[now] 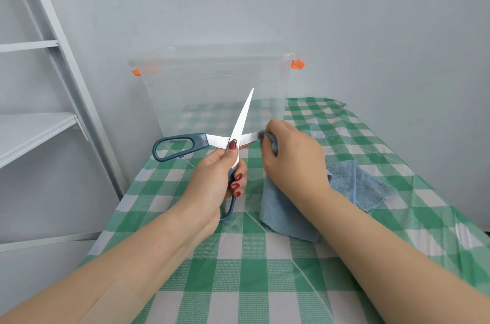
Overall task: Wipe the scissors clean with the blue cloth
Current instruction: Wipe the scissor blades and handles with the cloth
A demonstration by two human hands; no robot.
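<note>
The right hand [294, 156] has its fingers curled tight, pinching a fold of the cloth [281, 207] around the tip of one blade of the scissors [240, 122], the blade that lies level. The rest of the cloth hangs to the table [238, 270] and spreads rightward. The left hand [212, 180] grips the near handle, fingers wrapped round it and thumb on the pivot. The blades are wide apart in a cross, one pointing up and away. The free handle loop juts left, near the table's left edge. A clear box [212, 85] stands just behind the blades, with a shelf [39, 127] at the left. The checked table runs on toward the person and rightward.
</note>
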